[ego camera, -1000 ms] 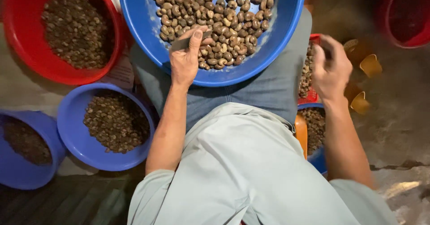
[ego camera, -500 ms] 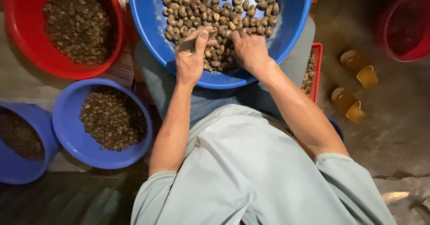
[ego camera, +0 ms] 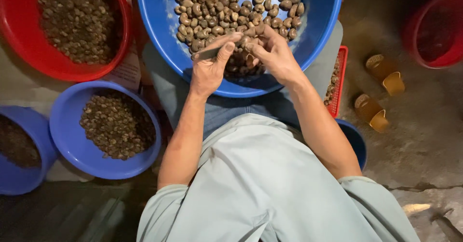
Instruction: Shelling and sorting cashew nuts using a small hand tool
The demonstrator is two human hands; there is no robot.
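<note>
Both hands have closed in together since half a second ago. I note my left hand (ego camera: 208, 71) clamped on a small knife (ego camera: 206, 54), and my right hand (ego camera: 272, 54) pinching one nut (ego camera: 245, 40) over the big blue basin (ego camera: 159, 25) at upper centre. Most nuts there look unworked; the smaller blue bowl (ego camera: 72, 141) at lower left holds a modest sorted pile.

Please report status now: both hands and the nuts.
Left hand shut on small knife. Right hand pinches one nut over blue basin. Nothing in the way.
</note>
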